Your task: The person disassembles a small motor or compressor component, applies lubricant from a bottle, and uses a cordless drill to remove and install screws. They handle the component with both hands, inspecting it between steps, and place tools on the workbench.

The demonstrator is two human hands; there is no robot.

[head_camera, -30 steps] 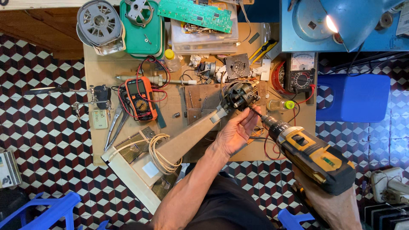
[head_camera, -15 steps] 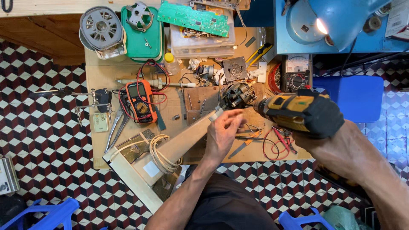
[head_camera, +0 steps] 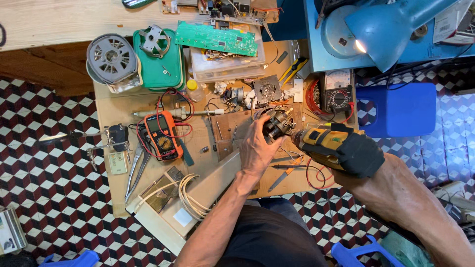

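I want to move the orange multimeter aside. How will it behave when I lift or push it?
The orange multimeter looks rigid and blocky, so it should lift without flexing. It lies flat, so tipping or rolling seems unlikely. Its red and black leads loop loosely over the bench and would probably drag or snag nearby parts.

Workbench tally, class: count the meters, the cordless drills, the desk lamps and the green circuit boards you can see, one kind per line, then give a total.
Meters: 2, the orange multimeter and the dial meter
Cordless drills: 1, the yellow drill
Desk lamps: 1, the blue lamp
Green circuit boards: 1, the green board
Total: 5
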